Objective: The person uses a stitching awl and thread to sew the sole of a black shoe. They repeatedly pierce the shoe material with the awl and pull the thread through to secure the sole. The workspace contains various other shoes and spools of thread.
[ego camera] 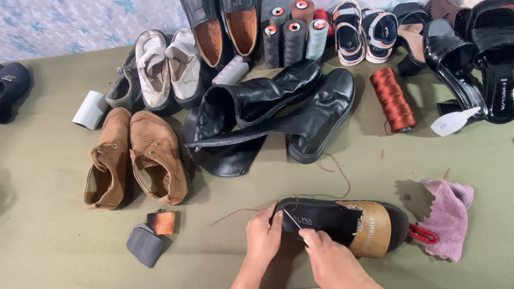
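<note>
Head view: I am stitching the black shoe [342, 222] lying just left of the pink cloth [448, 214], left hand [263, 238] clamping its edge, right hand [332, 262] pinching the needle [292, 219], which I judge needs pulling through next.

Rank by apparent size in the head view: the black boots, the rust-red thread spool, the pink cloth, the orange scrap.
1. black boots
2. pink cloth
3. rust-red thread spool; close to the cloth, and the cloth lies nearer the camera, so unsure
4. orange scrap
</note>
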